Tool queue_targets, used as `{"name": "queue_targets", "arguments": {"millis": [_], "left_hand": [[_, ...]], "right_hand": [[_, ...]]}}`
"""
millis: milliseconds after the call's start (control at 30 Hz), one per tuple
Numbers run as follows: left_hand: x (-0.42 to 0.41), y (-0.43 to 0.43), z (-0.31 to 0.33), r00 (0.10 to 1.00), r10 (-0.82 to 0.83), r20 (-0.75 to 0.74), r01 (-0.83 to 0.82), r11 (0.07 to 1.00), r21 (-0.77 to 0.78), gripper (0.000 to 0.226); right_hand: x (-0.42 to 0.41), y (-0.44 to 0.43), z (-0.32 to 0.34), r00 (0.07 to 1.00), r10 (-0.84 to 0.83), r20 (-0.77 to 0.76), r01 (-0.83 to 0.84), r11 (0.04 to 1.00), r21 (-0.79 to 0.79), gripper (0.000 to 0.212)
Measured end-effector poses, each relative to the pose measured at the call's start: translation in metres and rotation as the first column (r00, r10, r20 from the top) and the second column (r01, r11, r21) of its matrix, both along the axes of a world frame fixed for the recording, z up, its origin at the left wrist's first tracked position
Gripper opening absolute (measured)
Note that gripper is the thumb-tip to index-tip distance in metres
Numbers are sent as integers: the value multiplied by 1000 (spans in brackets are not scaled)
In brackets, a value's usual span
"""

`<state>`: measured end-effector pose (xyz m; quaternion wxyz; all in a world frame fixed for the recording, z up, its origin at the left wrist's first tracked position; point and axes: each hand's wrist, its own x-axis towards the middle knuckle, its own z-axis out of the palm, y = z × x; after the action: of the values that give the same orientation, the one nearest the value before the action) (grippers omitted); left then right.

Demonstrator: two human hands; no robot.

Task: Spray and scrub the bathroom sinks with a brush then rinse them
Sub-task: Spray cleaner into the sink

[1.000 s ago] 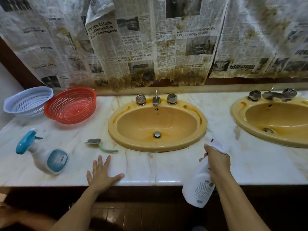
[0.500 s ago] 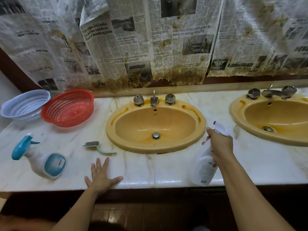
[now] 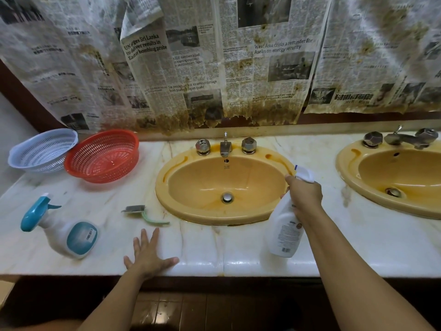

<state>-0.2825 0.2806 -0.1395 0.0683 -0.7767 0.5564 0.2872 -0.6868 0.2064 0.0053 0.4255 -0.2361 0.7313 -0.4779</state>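
So my right hand [image 3: 304, 197] was wrapped round the neck of the white spray bottle [image 3: 285, 232], holding it over the worktop [image 3: 358, 235] with the nozzle end right at the right-side rim of the yellow sink [image 3: 226, 187]. My left hand [image 3: 149, 255] was flat on the worktop's front edge, fingers spread, gripping nothing, with the little green-handled brush [image 3: 140, 211] lying just beyond my fingertips beside the sink's left edge. The teal-topped sprayer [image 3: 59, 228] lay on its side further left.
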Motion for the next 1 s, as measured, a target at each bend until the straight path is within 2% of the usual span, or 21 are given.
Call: {"name": "queue_targets", "arguments": {"millis": [200,333,433,533,633,733,800,933,1000], "left_hand": [[5,6,-6,999,2,-54,-3,1000,-10,122],[5,5,-7,998,12,-65,-13,1000,-11,123],[5,9,-10,997,25,-79,-30,998,-53,122],[4,11,-11,996,33,-85,-40,996,-86,121],[5,12,-11,996,17,-86,-27,993,-116,119],[6,15,-13,993,19,-115,-36,989,-144,118],[9,16,-13,987,19,-159,-47,984,-172,115],[22,23,-9,948,35,-315,-109,969,-222,93],[23,32,-2,890,67,-450,-201,945,-257,85]], "right_hand": [[12,-18,-1,990,138,16,-137,989,-60,31],[25,-32,4,982,184,-39,-186,981,-50,37],[35,-41,11,990,124,-64,-126,991,-42,32],[45,-45,13,991,115,-71,-120,990,-76,17],[65,-38,11,969,240,-64,-245,965,-94,26],[91,-28,1,892,447,-72,-452,880,-146,28],[111,-21,-7,801,589,-105,-598,785,-162,27],[151,-8,-20,619,774,-133,-782,593,-192,43],[172,1,-27,555,817,-156,-824,516,-234,46]]}}
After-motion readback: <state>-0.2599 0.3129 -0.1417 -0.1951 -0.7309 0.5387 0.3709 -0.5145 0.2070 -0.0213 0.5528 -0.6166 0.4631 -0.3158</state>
